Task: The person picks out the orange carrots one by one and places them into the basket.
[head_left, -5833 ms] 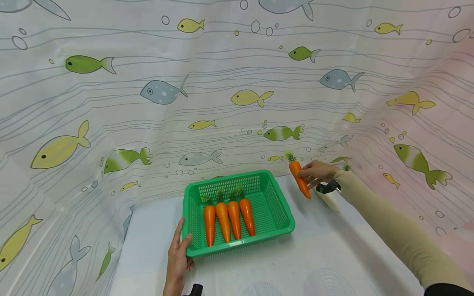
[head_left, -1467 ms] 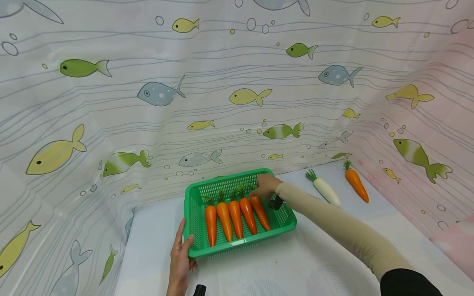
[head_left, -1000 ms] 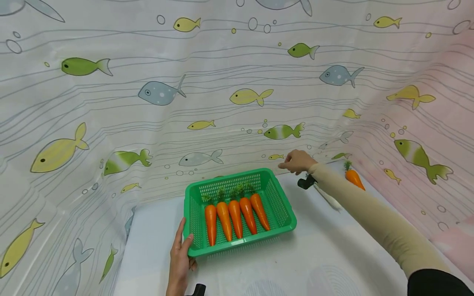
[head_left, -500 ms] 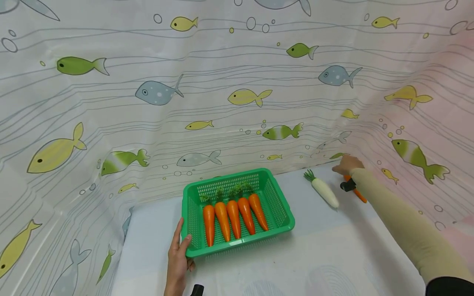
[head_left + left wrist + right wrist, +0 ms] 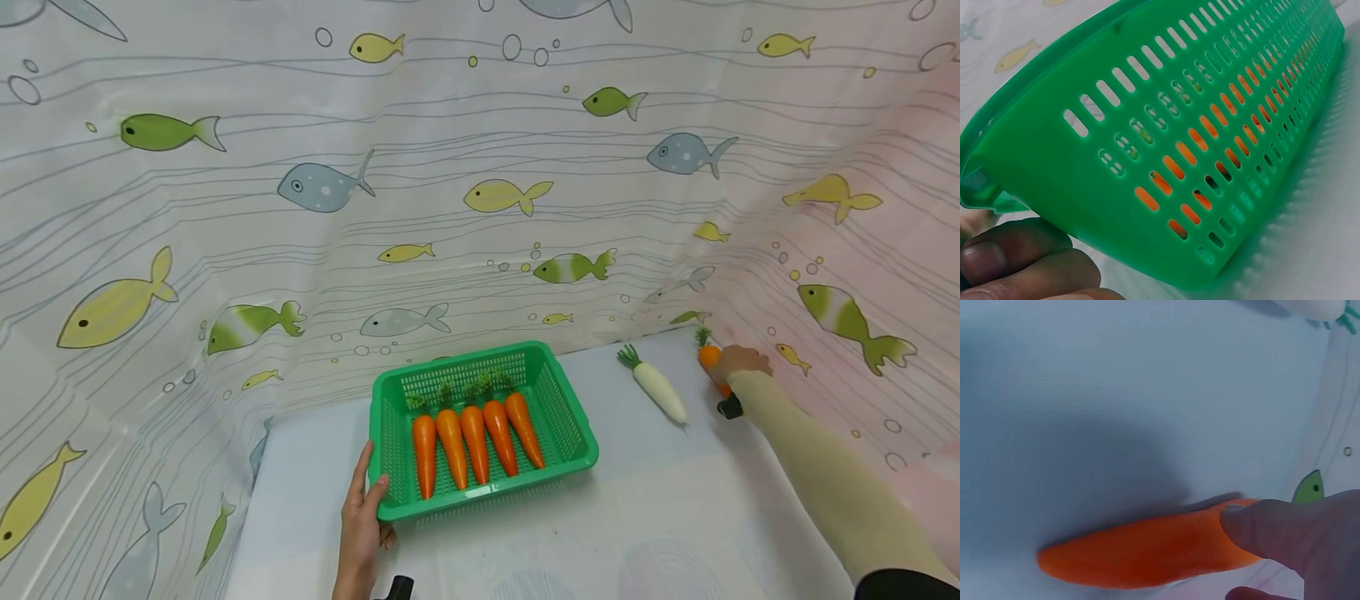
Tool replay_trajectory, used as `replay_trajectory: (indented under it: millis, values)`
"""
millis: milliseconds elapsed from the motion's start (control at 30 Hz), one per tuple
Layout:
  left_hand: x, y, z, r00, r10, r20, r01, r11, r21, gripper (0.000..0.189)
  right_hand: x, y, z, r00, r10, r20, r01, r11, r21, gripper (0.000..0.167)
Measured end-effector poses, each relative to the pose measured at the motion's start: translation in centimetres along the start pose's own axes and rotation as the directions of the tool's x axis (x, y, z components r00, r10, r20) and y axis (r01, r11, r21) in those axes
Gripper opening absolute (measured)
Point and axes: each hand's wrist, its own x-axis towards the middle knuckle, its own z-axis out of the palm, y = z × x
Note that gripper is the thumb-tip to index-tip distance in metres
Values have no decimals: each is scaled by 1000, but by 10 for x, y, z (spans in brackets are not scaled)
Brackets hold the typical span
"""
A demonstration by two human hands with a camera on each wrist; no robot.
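Observation:
My left hand grips the left front corner of a green plastic basket, thumb over the rim; its curled fingers show below the rim in the left wrist view. Several orange carrots with leafy green tops lie side by side in the basket. Far right, my right hand is at another carrot lying on the table. In the right wrist view the thumb presses the thick end of this carrot, with part of a finger across from it; the other fingers are hidden.
A white radish with green leaves lies on the white table between the basket and my right hand. A fish-patterned sheet rises behind the table and along both sides.
The right hand put a carrot into the basket, let go, and moved right past the radish to the carrot at the far right. The left hand stays on the basket.

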Motion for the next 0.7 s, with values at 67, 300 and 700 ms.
replay_trajectory:
  millis: [67,300,700]
  values:
    - [0,0,0,1000,1,2,-1,1000,-6,60,-8,1,0,1000,11,23,-11,1000,15,45]
    - [-1,0,-1,1000,15,-3,-15,1000,-7,60,-14,4,1,999,4,53,-7,999,53,47]
    - [-2,0,0,1000,21,1,-21,1000,1,58,16,18,12,1000,-13,24,12,997,78,51]
